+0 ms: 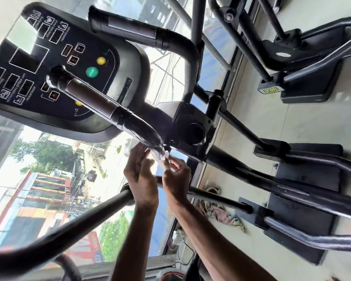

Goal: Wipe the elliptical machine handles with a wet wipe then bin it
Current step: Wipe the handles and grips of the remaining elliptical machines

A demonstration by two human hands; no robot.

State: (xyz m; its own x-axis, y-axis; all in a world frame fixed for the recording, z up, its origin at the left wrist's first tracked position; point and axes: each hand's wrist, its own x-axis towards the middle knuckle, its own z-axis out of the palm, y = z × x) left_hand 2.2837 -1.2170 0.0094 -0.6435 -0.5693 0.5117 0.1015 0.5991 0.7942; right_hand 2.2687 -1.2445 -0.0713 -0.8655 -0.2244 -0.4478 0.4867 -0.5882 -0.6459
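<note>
**Q:** What could go wrong from here?

**A:** The wet wipe (163, 159) is bunched small at the lower end of the near handle (93, 96), where the tube bends toward the pivot. My right hand (176, 180) holds it only by the fingertips. On that curved, glossy tube I reckon it could slip out and drop to the floor. A wad that small may also skip the far side of the bend.

**Q:** And the hands themselves?

**A:** My right hand is pinching the wipe, thumb and fingers curled onto it just under the handle's end. My left hand (141, 179) is raised beside it, back to the camera, fingers reaching up to the same spot. I cannot tell whether they grip the wipe or only touch the tube.

**Q:** What lies beyond them?

**A:** The near handle runs up across the console (49, 57), and its grip looks wet. The second handle (130, 29) is above, with neither hand on it. Some rags (221, 213) lie on the floor by the window. I see no bin in view, so binning looks some way off.
</note>
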